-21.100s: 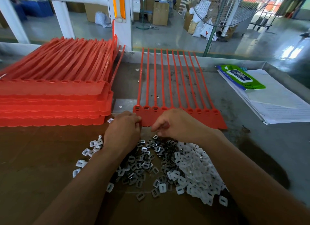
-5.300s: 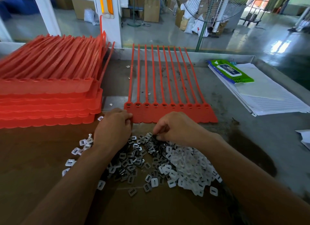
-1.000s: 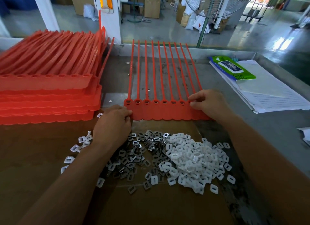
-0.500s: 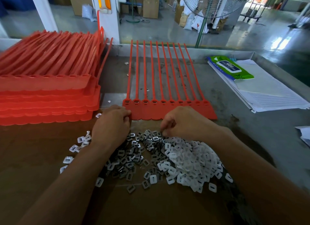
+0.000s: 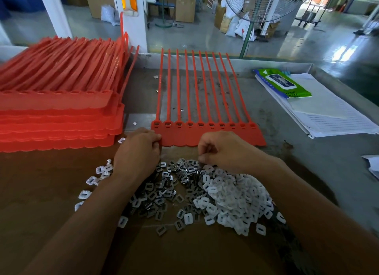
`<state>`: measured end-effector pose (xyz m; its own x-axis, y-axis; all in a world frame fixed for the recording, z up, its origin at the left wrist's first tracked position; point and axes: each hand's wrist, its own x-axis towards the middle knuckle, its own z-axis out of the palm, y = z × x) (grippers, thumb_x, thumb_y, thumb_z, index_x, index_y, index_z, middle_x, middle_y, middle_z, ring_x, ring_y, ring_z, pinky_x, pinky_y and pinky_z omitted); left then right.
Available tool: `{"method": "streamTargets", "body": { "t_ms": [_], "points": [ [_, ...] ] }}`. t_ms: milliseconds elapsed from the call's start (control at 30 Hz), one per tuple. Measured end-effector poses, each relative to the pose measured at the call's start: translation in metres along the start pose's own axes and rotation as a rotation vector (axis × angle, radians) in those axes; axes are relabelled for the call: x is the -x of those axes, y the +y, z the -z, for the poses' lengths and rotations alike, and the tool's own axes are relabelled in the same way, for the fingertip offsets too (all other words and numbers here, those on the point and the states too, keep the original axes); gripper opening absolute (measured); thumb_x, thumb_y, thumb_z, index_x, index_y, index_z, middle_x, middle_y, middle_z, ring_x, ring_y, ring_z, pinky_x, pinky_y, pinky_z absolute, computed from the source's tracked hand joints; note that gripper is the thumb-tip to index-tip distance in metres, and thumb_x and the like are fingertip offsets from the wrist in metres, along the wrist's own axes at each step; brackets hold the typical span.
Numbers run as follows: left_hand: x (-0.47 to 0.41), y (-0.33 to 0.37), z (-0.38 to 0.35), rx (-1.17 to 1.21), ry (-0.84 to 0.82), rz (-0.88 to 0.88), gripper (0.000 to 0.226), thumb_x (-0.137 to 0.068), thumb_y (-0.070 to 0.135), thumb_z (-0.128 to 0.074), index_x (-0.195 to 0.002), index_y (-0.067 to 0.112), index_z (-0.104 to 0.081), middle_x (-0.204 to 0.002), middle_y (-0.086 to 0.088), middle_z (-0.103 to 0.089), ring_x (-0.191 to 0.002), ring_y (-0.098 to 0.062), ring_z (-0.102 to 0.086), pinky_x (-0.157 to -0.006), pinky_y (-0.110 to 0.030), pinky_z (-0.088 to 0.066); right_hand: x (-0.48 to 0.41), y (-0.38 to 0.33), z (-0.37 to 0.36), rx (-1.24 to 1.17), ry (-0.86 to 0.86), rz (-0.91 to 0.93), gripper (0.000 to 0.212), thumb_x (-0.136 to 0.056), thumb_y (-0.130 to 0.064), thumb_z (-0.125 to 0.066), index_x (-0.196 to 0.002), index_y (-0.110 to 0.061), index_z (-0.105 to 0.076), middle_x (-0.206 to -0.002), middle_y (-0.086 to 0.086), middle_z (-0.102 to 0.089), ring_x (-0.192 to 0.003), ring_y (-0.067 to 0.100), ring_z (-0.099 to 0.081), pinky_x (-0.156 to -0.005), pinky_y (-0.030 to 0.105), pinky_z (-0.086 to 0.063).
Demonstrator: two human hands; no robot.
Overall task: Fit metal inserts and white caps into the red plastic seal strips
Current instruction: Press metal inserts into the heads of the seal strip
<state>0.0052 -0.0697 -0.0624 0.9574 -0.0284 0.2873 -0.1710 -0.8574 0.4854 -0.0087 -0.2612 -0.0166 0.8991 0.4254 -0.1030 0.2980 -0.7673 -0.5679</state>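
A flat sheet of joined red seal strips (image 5: 207, 131) lies before me, its tails pointing away. Small metal inserts sit in most of its head sockets. My left hand (image 5: 137, 153) has curled fingers at the sheet's near left corner. My right hand (image 5: 223, 149) hovers with curled fingers over the far edge of the dark metal inserts (image 5: 164, 190); whether it pinches one is hidden. The heap of white caps (image 5: 233, 201) lies just right of the inserts, under my right forearm.
A tall stack of red strip sheets (image 5: 59, 114) fills the left side. Brown cardboard (image 5: 41, 192) covers the near table. Papers (image 5: 328, 110) with a green wipes pack (image 5: 285, 86) lie at the right. A few stray caps (image 5: 96, 176) lie left of my left wrist.
My right hand left the right end of the strip sheet and came back to the far edge of the insert pile. My left hand stayed at the sheet's left corner.
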Motion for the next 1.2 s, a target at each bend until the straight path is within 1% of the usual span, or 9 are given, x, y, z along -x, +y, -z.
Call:
{"method": "streamTargets", "body": {
  "t_ms": [133, 300, 433, 533, 600, 700, 833, 1067, 1200],
  "points": [
    [-0.0003, -0.0008, -0.0005, -0.002, 0.001, -0.002, 0.026, -0.085, 0.008, -0.051, -0.106, 0.01, -0.066, -0.114, -0.008, -0.062, -0.102, -0.022, -0.057, -0.088, -0.028, -0.039, 0.0015, -0.0014, 0.0, -0.044, 0.035, 0.044, 0.019, -0.086, -0.012, -0.062, -0.075, -0.024, -0.053, -0.073, -0.006, -0.065, -0.064, 0.002, -0.058, -0.06, 0.017, -0.046],
    [0.0, -0.0002, 0.0, -0.007, 0.005, 0.002, 0.025, -0.085, 0.009, -0.051, -0.105, 0.01, -0.067, -0.113, -0.008, -0.062, -0.1, -0.022, -0.057, -0.087, -0.028, -0.039, 0.0035, -0.0025, -0.0004, -0.074, 0.057, 0.051, 0.011, -0.083, -0.01, -0.065, -0.082, -0.021, -0.063, -0.066, -0.016, -0.06, -0.061, -0.013, -0.055, -0.059, 0.003, -0.041],
    [-0.0001, -0.0003, 0.0001, -0.003, 0.006, 0.005, 0.025, -0.085, 0.009, -0.052, -0.106, 0.01, -0.066, -0.115, -0.008, -0.061, -0.101, -0.022, -0.057, -0.087, -0.027, -0.038, 0.0046, -0.0031, 0.0029, -0.065, 0.138, 0.061, 0.018, -0.084, -0.018, -0.064, -0.07, -0.029, -0.059, -0.064, -0.013, -0.061, -0.06, 0.006, -0.059, -0.057, 0.017, -0.046],
    [-0.0001, -0.0002, -0.0001, 0.001, 0.004, 0.009, 0.026, -0.086, 0.009, -0.051, -0.107, 0.01, -0.066, -0.115, -0.007, -0.061, -0.101, -0.021, -0.056, -0.085, -0.026, -0.037, 0.0058, -0.0022, 0.0043, -0.077, 0.154, 0.065, 0.017, -0.084, -0.021, -0.064, -0.069, -0.029, -0.059, -0.062, -0.013, -0.061, -0.06, 0.011, -0.059, -0.057, 0.019, -0.047],
    [0.0, -0.0001, -0.0002, 0.006, 0.005, 0.01, 0.025, -0.086, 0.009, -0.051, -0.106, 0.01, -0.066, -0.114, -0.007, -0.061, -0.1, -0.022, -0.057, -0.084, -0.025, -0.037, 0.007, -0.0007, 0.0045, -0.086, 0.148, 0.067, 0.014, -0.083, -0.02, -0.065, -0.072, -0.027, -0.062, -0.066, -0.012, -0.063, -0.062, 0.009, -0.06, -0.061, 0.018, -0.048],
    [0.0001, 0.0002, 0.0, 0.01, 0.008, 0.008, 0.025, -0.085, 0.008, -0.052, -0.106, 0.009, -0.066, -0.114, -0.008, -0.061, -0.101, -0.023, -0.057, -0.085, -0.027, -0.038, 0.0082, 0.0027, 0.0045, -0.113, 0.125, 0.055, 0.006, -0.08, -0.012, -0.068, -0.08, -0.018, -0.068, -0.071, -0.011, -0.063, -0.066, -0.002, -0.059, -0.062, 0.008, -0.047],
    [-0.0001, 0.0004, -0.0004, 0.006, 0.009, -0.001, 0.025, -0.085, 0.008, -0.052, -0.105, 0.009, -0.067, -0.113, -0.009, -0.062, -0.101, -0.023, -0.057, -0.085, -0.027, -0.039, 0.0079, 0.0063, 0.004, -0.127, 0.116, 0.019, 0.012, -0.08, -0.008, -0.069, -0.09, -0.015, -0.07, -0.072, -0.009, -0.065, -0.065, -0.005, -0.06, -0.062, 0.004, -0.045],
    [-0.0007, -0.0008, -0.002, -0.007, 0.005, 0.0, 0.026, -0.086, 0.009, -0.051, -0.107, 0.01, -0.066, -0.114, -0.008, -0.061, -0.1, -0.022, -0.057, -0.082, -0.024, -0.036, 0.0105, 0.0052, 0.0035, -0.223, 0.073, 0.0, 0.012, -0.078, -0.015, -0.072, -0.079, -0.024, -0.065, -0.066, -0.012, -0.067, -0.062, -0.002, -0.065, -0.059, 0.005, -0.047],
    [-0.0016, -0.0015, -0.0029, -0.007, 0.005, -0.004, 0.026, -0.085, 0.008, -0.052, -0.106, 0.01, -0.066, -0.114, -0.009, -0.061, -0.102, -0.023, -0.057, -0.086, -0.027, -0.038, 0.0101, 0.0041, 0.0025, -0.207, 0.06, 0.011, 0.011, -0.074, -0.019, -0.075, -0.075, -0.025, -0.066, -0.066, -0.011, -0.067, -0.06, -0.005, -0.062, -0.058, 0.005, -0.045]
  ]
}}
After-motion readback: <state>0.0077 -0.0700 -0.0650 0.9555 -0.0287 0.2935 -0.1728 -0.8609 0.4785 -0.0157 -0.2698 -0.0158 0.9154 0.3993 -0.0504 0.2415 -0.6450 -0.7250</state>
